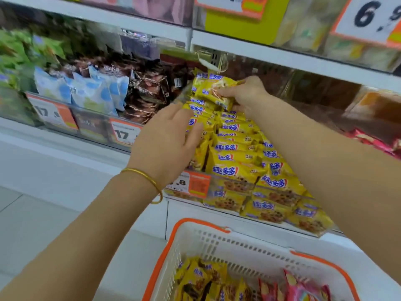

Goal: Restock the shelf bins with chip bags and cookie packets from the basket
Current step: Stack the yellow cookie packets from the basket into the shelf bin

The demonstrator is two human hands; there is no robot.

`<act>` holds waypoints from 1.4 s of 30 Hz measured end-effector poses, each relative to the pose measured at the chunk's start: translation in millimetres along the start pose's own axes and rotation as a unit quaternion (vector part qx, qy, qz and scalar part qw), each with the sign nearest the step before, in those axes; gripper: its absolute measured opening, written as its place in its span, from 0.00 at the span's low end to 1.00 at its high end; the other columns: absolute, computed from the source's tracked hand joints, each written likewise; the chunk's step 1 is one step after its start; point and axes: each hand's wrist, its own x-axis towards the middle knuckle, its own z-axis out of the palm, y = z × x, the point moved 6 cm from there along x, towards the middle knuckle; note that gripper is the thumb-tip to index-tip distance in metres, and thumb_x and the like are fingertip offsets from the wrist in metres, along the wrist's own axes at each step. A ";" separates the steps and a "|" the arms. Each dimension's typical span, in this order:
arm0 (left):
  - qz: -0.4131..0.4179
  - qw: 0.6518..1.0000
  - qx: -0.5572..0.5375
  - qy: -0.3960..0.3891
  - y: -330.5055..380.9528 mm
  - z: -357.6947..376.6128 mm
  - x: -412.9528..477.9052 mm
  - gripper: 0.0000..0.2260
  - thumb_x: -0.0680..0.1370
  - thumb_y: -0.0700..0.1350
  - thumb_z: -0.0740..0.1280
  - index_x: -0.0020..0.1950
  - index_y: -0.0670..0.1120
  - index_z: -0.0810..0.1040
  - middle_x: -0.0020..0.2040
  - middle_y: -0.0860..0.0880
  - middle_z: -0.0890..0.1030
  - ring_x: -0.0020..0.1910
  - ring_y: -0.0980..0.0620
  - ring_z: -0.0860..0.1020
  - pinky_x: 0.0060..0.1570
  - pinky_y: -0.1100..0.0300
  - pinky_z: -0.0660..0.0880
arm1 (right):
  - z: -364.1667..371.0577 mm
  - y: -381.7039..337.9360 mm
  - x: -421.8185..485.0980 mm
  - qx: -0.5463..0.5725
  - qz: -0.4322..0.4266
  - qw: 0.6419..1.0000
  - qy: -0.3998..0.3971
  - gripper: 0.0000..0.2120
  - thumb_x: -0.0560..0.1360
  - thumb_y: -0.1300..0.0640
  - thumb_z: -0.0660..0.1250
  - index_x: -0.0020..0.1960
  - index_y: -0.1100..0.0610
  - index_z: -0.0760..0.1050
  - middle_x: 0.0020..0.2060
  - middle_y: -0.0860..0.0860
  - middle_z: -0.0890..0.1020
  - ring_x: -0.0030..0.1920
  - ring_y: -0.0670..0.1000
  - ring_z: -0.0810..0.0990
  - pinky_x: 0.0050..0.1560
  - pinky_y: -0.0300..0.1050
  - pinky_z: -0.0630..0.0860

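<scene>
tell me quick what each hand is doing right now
Left hand: open, fingers flat on the stacked yellow cookie packets.
Right hand: holding one yellow packet above the stack.

A basket (180,235) holding loose packets (201,279) sits nearest, below a shelf bin (234,193) stacked with cookie packets (236,153). The left hand (165,144) rests on the stack's left edge. Farther in, the right hand (245,94) pinches one packet (213,90) above the pile. A price tag (191,183) fronts the bin, and more bins (91,118) lie left.
</scene>
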 end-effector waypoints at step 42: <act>0.099 0.920 0.132 -0.355 24.6 94.2 -197.3 0.17 0.70 0.50 0.54 0.44 0.48 0.81 0.47 0.50 0.82 0.47 0.45 0.80 0.41 0.51 0.78 | 17.1 302.8 -264.8 -0.358 0.065 0.846 -0.390 0.06 0.76 0.60 0.65 0.53 0.58 0.74 0.48 0.51 0.78 0.50 0.53 0.78 0.48 0.47 0.75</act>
